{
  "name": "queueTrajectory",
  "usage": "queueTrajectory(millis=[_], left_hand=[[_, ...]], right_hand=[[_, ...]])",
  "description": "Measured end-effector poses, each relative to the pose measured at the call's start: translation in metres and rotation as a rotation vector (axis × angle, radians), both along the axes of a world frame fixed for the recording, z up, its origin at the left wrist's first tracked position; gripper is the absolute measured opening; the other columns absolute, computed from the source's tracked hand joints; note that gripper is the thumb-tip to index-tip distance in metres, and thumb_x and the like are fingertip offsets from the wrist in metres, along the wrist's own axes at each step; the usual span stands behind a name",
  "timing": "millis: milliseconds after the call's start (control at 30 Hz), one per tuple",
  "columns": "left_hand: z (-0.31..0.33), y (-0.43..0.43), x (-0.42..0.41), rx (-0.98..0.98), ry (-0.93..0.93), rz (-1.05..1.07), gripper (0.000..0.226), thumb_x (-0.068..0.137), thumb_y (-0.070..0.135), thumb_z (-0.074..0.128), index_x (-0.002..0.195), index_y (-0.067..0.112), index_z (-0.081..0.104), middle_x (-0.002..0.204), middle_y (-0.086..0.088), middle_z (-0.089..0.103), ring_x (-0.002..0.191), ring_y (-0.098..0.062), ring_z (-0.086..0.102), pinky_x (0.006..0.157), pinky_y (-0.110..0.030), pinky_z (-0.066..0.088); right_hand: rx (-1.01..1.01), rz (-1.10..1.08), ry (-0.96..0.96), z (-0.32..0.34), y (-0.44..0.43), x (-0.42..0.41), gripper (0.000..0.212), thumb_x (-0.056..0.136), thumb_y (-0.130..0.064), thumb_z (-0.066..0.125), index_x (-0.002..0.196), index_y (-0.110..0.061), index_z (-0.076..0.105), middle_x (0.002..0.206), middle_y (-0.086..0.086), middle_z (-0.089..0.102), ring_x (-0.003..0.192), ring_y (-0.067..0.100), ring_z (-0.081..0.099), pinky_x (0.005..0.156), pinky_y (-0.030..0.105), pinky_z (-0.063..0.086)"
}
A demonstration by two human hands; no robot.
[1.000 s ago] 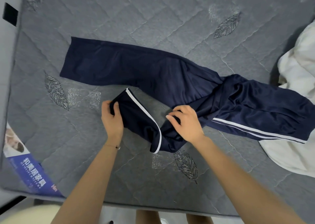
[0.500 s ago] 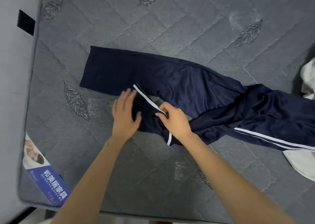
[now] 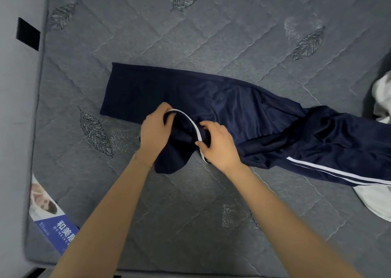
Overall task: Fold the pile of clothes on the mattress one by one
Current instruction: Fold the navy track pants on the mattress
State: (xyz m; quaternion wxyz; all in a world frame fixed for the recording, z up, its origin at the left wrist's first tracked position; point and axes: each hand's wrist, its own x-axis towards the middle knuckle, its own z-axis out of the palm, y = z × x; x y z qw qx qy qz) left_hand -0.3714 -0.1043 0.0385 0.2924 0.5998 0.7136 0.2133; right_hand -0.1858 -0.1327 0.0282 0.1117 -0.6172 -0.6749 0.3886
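I had the trousers [image 3: 211, 99] spread across the middle of the mattress [image 3: 190, 34]. The far leg lay flat and reached toward the left edge. The waist end ran off toward the right edge, where it lay partly over a white cloth [image 3: 383, 99], which I took to be the rest of the pile.

The near leg was bunched up and twisted between my hands. My left hand [image 3: 154, 131] was curled round its cuff end. My right hand [image 3: 218, 144] pinched the fold at the stripe [image 3: 191, 122], thumb under and fingers over. Both were clamped on fabric, neither loose.

I judged this to be the first fold of the trousers, bringing one leg onto the other, and only partly done. The next move called for untwisting the near leg and drawing it out toward the left edge. Then it had to go down on the far leg, cuff to cuff and seam to seam, before any folding along the length.
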Motion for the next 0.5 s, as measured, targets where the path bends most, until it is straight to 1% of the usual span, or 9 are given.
queueTrajectory(millis=[67,167,233,267,333,400,433,500], left_hand=[[0.001,0.01,-0.006,0.062,0.107,0.072,0.011,0.099,0.018,0.049,0.098,0.009,0.056,0.08,-0.005,0.061,0.069,-0.023,0.057,0.063,-0.038,0.043],[-0.002,0.021,-0.02,0.072,0.276,0.061,0.016,0.1,0.02,0.047,0.103,0.008,0.057,0.083,-0.007,0.061,0.071,-0.022,0.055,0.061,-0.035,0.037],[-0.006,0.025,-0.027,0.056,0.296,0.052,0.017,0.101,0.02,0.047,0.103,0.006,0.058,0.087,-0.01,0.062,0.075,-0.026,0.057,0.062,-0.038,0.039],[-0.008,0.025,-0.029,0.045,0.301,0.048,0.018,0.101,0.019,0.047,0.104,0.006,0.058,0.09,-0.011,0.063,0.078,-0.029,0.059,0.066,-0.042,0.042],[-0.013,0.023,-0.031,0.03,0.373,0.021,0.019,0.099,0.015,0.048,0.11,0.006,0.06,0.099,-0.014,0.063,0.091,-0.034,0.058,0.082,-0.045,0.042],[-0.018,0.018,-0.028,0.053,0.466,-0.08,0.03,0.093,0.007,0.053,0.123,0.007,0.059,0.118,-0.017,0.06,0.11,-0.037,0.054,0.101,-0.049,0.035],[-0.02,0.015,-0.026,0.084,0.487,-0.187,0.039,0.089,0.003,0.056,0.127,0.007,0.059,0.126,-0.018,0.057,0.119,-0.038,0.051,0.107,-0.053,0.031],[-0.024,0.012,-0.019,0.152,0.498,-0.451,0.045,0.082,0.0,0.063,0.127,0.007,0.061,0.135,-0.018,0.054,0.13,-0.039,0.046,0.112,-0.058,0.025]], right_hand=[[0.05,-0.006,-0.089,-0.005,-0.002,0.001,0.062,0.083,-0.032,0.071,0.137,-0.019,0.045,0.13,-0.001,0.048,0.12,0.019,0.04,0.103,0.033,0.027],[0.032,0.017,-0.177,-0.012,-0.006,0.008,0.076,0.079,-0.039,0.074,0.144,-0.022,0.038,0.136,-0.001,0.041,0.127,0.018,0.032,0.108,0.033,0.018],[0.039,0.07,-0.301,-0.017,-0.008,0.015,0.084,0.077,-0.04,0.074,0.148,-0.024,0.033,0.14,0.002,0.038,0.131,0.021,0.031,0.111,0.039,0.015],[0.069,0.098,-0.372,-0.019,-0.009,0.017,0.085,0.077,-0.036,0.075,0.149,-0.024,0.032,0.14,0.004,0.04,0.13,0.024,0.035,0.111,0.043,0.017],[0.155,0.107,-0.447,-0.023,-0.009,0.019,0.08,0.077,-0.018,0.073,0.148,-0.021,0.036,0.131,0.007,0.051,0.118,0.028,0.047,0.107,0.046,0.026],[0.185,0.07,-0.401,-0.026,-0.002,0.02,0.066,0.081,-0.005,0.065,0.142,-0.016,0.045,0.11,0.006,0.061,0.1,0.028,0.056,0.1,0.041,0.03],[0.177,0.047,-0.348,-0.026,0.002,0.02,0.058,0.083,-0.003,0.063,0.139,-0.014,0.049,0.101,0.006,0.064,0.093,0.028,0.058,0.098,0.038,0.03],[0.177,-0.001,-0.258,-0.025,0.013,0.022,0.047,0.087,-0.005,0.063,0.132,-0.011,0.055,0.089,0.007,0.066,0.084,0.028,0.06,0.096,0.033,0.03]])
